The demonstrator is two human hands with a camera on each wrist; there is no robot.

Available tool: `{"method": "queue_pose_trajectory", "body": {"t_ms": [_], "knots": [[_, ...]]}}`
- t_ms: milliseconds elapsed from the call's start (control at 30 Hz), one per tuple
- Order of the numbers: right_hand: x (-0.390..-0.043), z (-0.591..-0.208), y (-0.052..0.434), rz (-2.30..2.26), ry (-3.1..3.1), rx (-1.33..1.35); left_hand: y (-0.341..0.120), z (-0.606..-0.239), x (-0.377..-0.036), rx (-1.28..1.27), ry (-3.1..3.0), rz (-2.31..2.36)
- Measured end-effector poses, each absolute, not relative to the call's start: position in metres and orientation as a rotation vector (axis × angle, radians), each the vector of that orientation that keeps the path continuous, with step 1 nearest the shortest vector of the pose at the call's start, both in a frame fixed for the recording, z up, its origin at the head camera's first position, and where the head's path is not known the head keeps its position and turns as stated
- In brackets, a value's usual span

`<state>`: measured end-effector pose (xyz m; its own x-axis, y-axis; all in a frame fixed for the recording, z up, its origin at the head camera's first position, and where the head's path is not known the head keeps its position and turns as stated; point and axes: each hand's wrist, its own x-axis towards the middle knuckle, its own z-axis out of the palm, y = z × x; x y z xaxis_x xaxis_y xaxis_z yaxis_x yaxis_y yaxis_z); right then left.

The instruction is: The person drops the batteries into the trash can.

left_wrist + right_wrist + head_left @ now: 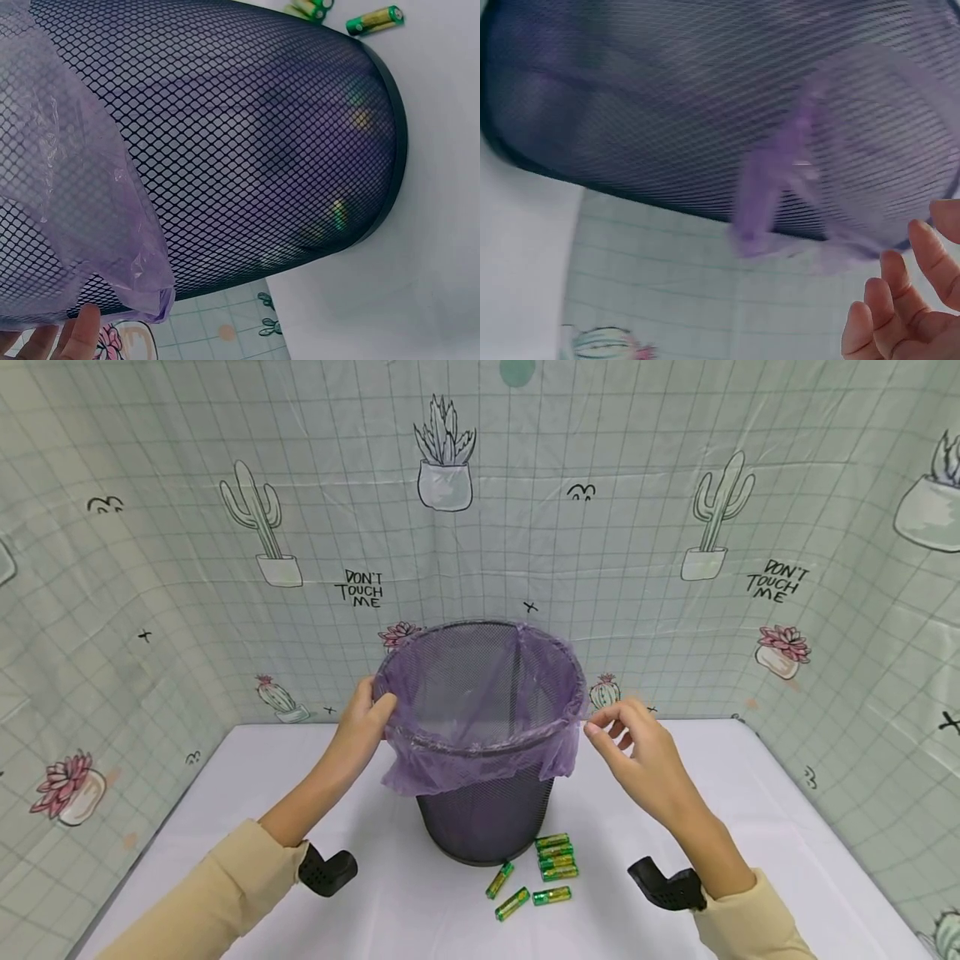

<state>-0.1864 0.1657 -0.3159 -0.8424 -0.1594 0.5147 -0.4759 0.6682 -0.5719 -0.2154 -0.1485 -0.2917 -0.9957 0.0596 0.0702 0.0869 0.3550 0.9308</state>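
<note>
The left hand (pixel 365 718) grips the rim of the mesh trash can (pixel 483 818) on its left side, thumb over the edge, while the right hand (pixel 637 756) hangs just beside the rim on the other side, its fingers loosely bent and holding nothing. The can stands on the white table (pixel 630 835) between the two hands, with a thin purple bag (pixel 457 774) lining it and folded over the rim (its loose edge drooping unevenly outside). Several green and gold batteries (pixel 557 862) lie near the can's base, some side by side and others scattered.
</note>
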Motion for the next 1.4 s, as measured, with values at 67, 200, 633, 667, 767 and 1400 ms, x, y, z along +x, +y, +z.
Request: {"method": "queue_pose_trajectory", "body": {"t_ms": [67, 200, 633, 667, 767, 1400], "knots": [[-0.186, -0.329, 0.169, 1.027, -2.503, 0.456, -0.148, -0.291, -0.215, -0.132, -2.566, -1.766], [-0.187, -0.353, 0.172, 1.055, -2.575, 0.41, -0.148, -0.29, -0.215, -0.119, -2.567, -1.765], [-0.197, -0.413, 0.17, 1.144, -2.849, 0.365, -0.149, -0.291, -0.216, -0.137, -2.527, -1.743], [-0.198, -0.416, 0.171, 1.153, -2.875, 0.354, -0.149, -0.291, -0.216, -0.136, -2.531, -1.749], [-0.199, -0.427, 0.173, 1.193, -2.946, 0.316, -0.148, -0.293, -0.22, -0.127, -2.549, -1.766], [-0.205, -0.466, 0.175, 1.329, -3.045, 0.242, -0.149, -0.293, -0.217, -0.104, -2.583, -1.706]]}}
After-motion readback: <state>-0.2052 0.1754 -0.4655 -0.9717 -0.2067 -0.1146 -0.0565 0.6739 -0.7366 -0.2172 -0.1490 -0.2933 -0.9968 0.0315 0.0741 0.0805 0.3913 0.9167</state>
